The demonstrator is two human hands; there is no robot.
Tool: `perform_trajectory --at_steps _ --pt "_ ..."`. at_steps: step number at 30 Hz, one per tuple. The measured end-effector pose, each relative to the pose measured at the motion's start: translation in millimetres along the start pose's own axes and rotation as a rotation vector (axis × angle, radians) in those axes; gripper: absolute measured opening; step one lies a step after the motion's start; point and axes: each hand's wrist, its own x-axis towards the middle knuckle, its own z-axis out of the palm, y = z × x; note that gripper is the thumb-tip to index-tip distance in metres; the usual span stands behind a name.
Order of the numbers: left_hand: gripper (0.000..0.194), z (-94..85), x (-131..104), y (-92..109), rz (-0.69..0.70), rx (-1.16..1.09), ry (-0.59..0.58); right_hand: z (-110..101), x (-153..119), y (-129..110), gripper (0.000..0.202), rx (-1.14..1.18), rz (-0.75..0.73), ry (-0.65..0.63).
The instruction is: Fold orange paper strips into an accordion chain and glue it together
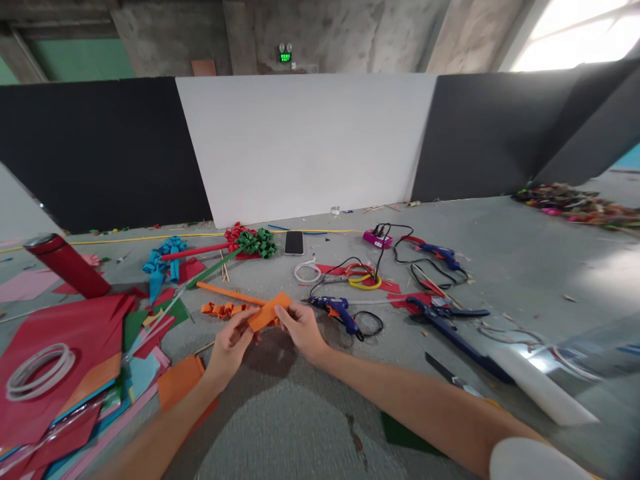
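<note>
A small piece of orange paper (269,313) is held up between both hands, just above the floor. My left hand (231,343) pinches its left end, and the fingers of my right hand (303,331) close on its right end. Right behind the paper lie an orange-wrapped stick (231,293) and several curled orange paper pieces (220,311), partly covered by the hands. A stack of orange paper (181,383) rests on the floor under my left forearm. To the right of my right hand is a blue glue gun (336,308).
Beyond are red and green paper flowers (257,243), blue ones (173,248), a phone (295,243), scissors (365,281) and a purple power socket (377,238). A red flask (67,265) and red sheets (85,333) lie left. A utility knife (445,370) and long-armed blue cutter (460,340) lie right.
</note>
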Motion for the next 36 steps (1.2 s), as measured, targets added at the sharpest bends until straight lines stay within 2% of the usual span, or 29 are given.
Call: perform_trajectory --at_steps 8,13,24,32,36 --pt "0.035 -1.6 2 1 -0.029 -0.001 0.026 -1 -1 7 0.052 -0.025 -0.027 -0.051" --pt "0.040 -2.9 -1 4 -0.021 -0.018 -0.009 -2 0 6 0.053 -0.027 -0.012 -0.033" --pt "0.036 -7.0 0 -7 -0.018 -0.111 0.006 -1 1 4 0.053 -0.014 0.013 -0.026" --pt "0.038 -4.0 0 1 -0.035 -0.047 0.045 -1 0 2 0.054 -0.053 -0.023 -0.040" --pt "0.039 -3.4 3 -1 -0.039 0.055 0.077 0 -3 3 0.053 -0.086 -0.051 -0.061"
